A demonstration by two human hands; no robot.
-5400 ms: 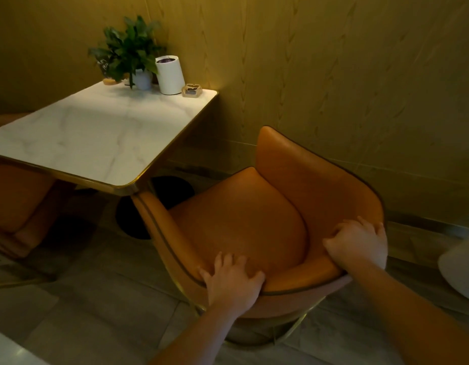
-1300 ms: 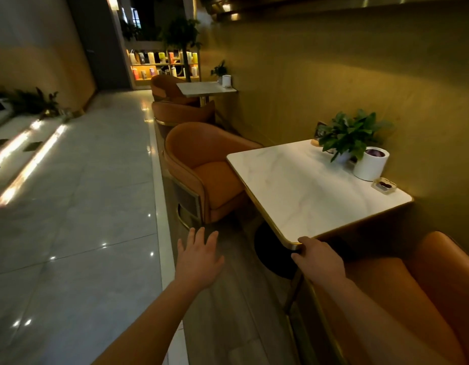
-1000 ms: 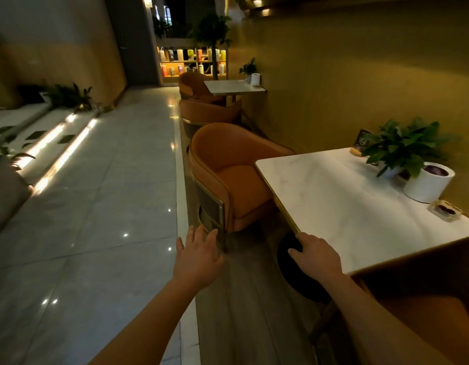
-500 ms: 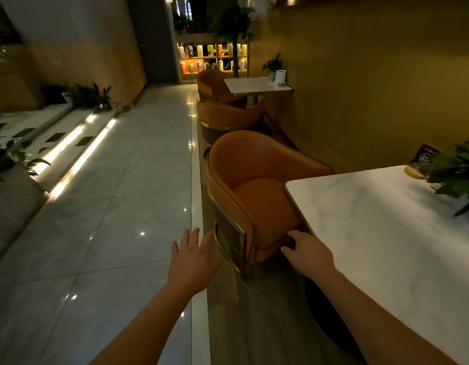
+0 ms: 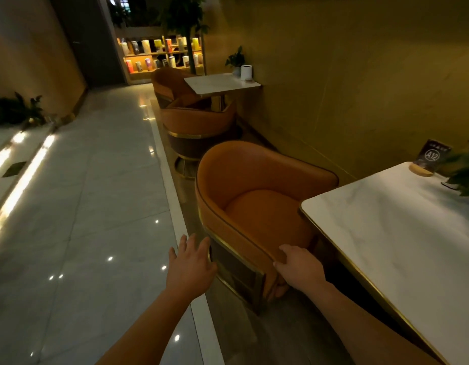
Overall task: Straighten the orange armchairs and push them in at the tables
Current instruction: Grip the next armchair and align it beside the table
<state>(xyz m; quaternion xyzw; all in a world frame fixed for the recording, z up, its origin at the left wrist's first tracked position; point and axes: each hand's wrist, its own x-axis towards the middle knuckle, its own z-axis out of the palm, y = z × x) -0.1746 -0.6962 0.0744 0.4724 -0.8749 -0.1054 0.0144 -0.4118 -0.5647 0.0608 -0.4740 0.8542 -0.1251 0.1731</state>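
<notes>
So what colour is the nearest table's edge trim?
Gold, around the white marbled table; clearest in the head view.

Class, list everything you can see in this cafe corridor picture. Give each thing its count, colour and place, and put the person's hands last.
armchairs: three, orange; nearest armchair at the near table, two by the far table
tables: two, white marble with gold edges, along the right wall
table sign: one, dark, marked A12, on the near table
potted plants: two, green, one on each table
cylinder: one, white, on the far table
shelf: one, lit, holding coloured canisters, at the corridor's end
left hand: fingers spread, beside the nearest armchair
right hand: grips the nearest armchair's arm end
</notes>
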